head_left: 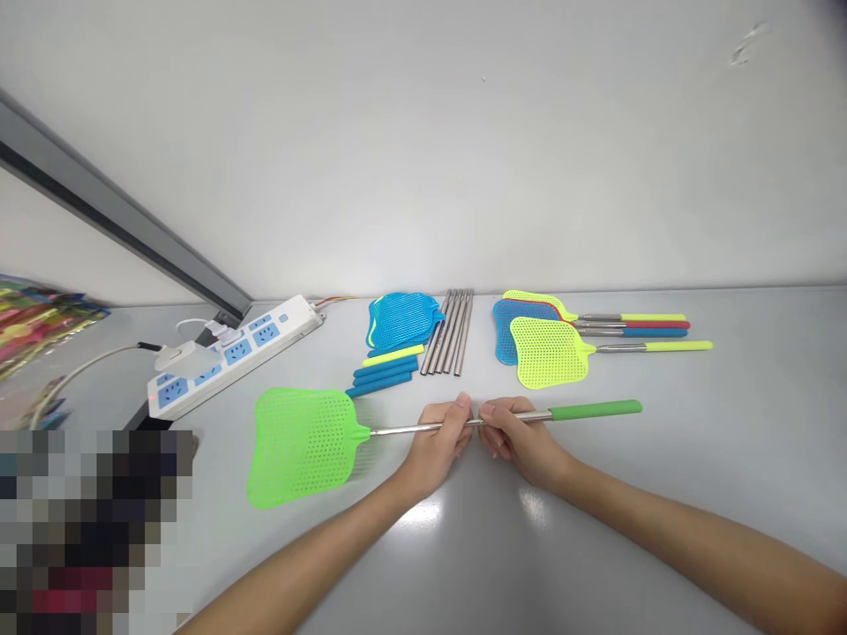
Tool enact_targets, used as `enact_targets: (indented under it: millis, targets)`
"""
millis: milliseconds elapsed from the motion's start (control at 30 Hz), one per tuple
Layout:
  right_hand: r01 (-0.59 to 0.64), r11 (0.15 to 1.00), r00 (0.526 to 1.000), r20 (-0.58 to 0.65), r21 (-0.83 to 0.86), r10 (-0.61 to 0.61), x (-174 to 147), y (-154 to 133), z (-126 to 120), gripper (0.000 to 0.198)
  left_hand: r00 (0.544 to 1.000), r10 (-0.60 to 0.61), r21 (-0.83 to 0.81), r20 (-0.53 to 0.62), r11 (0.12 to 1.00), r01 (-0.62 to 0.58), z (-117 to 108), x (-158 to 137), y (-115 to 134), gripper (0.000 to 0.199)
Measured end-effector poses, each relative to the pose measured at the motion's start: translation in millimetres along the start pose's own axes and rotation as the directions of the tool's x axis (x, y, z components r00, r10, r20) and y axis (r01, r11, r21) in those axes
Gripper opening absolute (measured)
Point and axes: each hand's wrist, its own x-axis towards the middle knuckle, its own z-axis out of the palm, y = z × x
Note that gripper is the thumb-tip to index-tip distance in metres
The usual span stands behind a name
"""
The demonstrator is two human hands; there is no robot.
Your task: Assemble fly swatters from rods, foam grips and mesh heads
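Observation:
A green fly swatter point(304, 445) with a telescopic metal rod and a green grip lies crosswise in front of me, its head to the left and its rod extended. My left hand point(442, 441) is closed round the thinner part of the rod. Close beside it, my right hand point(520, 437) is closed on the thicker part, near the green grip point(595, 409). Just beyond my hands lie several bare metal rods point(450, 331), side by side. To their left are a stack of blue swatter heads point(403, 319) and several loose blue and yellow grip sleeves point(384, 379).
Several assembled swatters point(549, 353) in yellow, blue and red lie at the back right. A white power strip point(235, 353) with plugs and cables stands at the left. Colourful plastic packaging point(43, 322) is at the far left, and a wall point(529, 159) rises behind the table.

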Motion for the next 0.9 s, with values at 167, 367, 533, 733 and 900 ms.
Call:
enact_targets:
  millis: [167,367,533,733,900]
  targets:
    - [-0.020,1.000,0.998,-0.055,0.024,0.021,-1.0,0.5,1.3,0.043,0.999,-0.002,-0.027,-0.033,1.000,0.001,1.0,-1.6,-1.6,0.056]
    - [-0.031,0.997,0.995,-0.092,0.076,0.038,-1.4,1.4,1.2,0.042,1.000,0.005,-0.039,-0.021,0.999,-0.005,0.3,-1.6,-1.5,0.056]
    - [-0.018,0.998,0.998,-0.064,0.063,0.022,-2.2,0.9,-1.8,0.043,1.000,0.003,-0.033,-0.009,0.999,-0.003,0.5,-2.8,-1.0,0.056]
    - [-0.003,0.999,0.999,-0.033,0.045,0.004,-2.3,0.0,-3.4,0.045,1.000,0.004,0.001,0.003,1.000,-0.004,-0.8,-2.2,-3.4,0.055]
    - [0.011,0.997,0.999,-0.037,0.072,-0.009,-2.1,0.3,-3.1,0.044,1.000,0.003,0.029,0.003,1.000,-0.003,-1.2,-1.5,-3.3,0.054]
